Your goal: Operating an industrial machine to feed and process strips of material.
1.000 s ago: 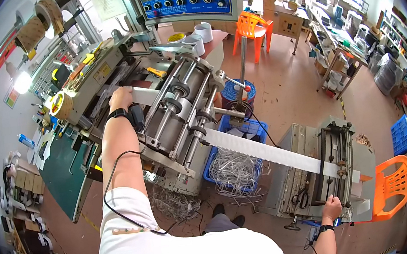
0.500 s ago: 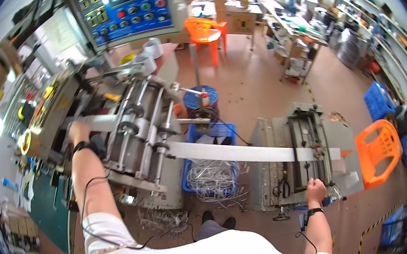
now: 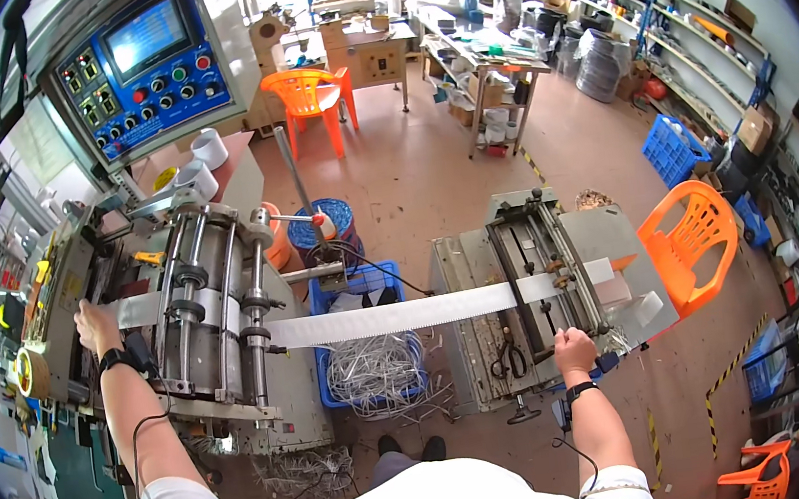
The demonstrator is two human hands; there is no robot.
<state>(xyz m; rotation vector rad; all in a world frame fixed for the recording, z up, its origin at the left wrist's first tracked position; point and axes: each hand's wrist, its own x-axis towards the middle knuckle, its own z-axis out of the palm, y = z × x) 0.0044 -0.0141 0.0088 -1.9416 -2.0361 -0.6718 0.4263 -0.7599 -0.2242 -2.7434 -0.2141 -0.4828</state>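
My left hand is on the left machine, beside the near-left end of a white strip. Its fingers are curled, and what they may hold is hidden. The strip runs under the machine's rollers, spans the gap and enters the right-hand feed unit; one edge of it looks finely toothed. My right hand is closed at the front of that unit, close to the end of its metal rods. Whatever lies inside this fist cannot be made out. Black-handled scissors lie on the unit to its left.
Below the strip stands a blue crate heaped with thin white trimmings, some spilling onto the floor. A control panel hangs at the upper left. Orange chairs and a blue drum stand around the machines. A tape roll sits far left.
The whole view has swung, so the machines now appear further left. My left hand stays by the strip's left end and my right hand at the front of the feed unit.
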